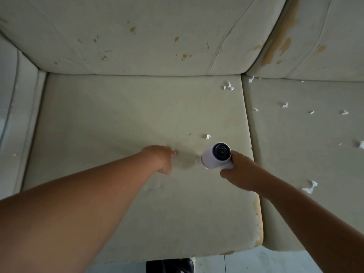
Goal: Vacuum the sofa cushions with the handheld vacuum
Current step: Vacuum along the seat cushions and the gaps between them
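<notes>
A pale beige sofa seat cushion [118, 119] fills the middle of the head view. My right hand [239, 170] grips a small white handheld vacuum [216, 155], whose dark round rear end faces the camera while its nose points down into the cushion. My left hand [164, 157] presses on the fabric just left of the vacuum, its fingers mostly hidden from here. A white paper scrap [208, 136] lies just beyond the vacuum, and more scraps [228, 87] sit near the cushion's far right corner.
The neighbouring seat cushion [307, 138] on the right carries several white scraps. Worn, stained back cushions [147, 36] rise behind. The armrest [21, 115] bounds the left side. A dark shoe [169, 266] shows on the floor below the front edge.
</notes>
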